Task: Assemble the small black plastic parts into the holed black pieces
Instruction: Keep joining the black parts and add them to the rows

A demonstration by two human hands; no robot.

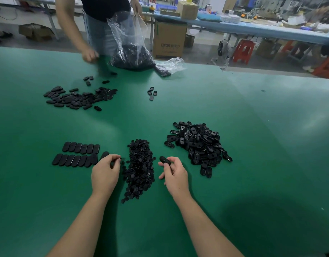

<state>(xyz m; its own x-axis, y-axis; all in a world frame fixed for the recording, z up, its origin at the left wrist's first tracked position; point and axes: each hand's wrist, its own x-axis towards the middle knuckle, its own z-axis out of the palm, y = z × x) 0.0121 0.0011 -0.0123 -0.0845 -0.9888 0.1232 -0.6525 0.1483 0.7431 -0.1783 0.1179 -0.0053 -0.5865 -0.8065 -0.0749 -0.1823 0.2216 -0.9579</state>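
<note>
On the green table (234,112), furthest left, we see two neat rows of oval pieces (76,154) laid side by side, which we take to be finished ones. Just right of them our left hand (105,172) is curled, fingertips pinching something small and dark at the edge of the heap of small parts (139,169); what it grips is too small to make out. Right of that heap our right hand (174,171) holds one oval piece (164,160) between thumb and fingers, lifted off the table. Further right lies the pile of holed pieces (197,145).

We judge we are mid-cycle: piece picked, insert being fetched. Next we would bring both hands together and press the small part into the hole, lining it up squarely first.
</note>
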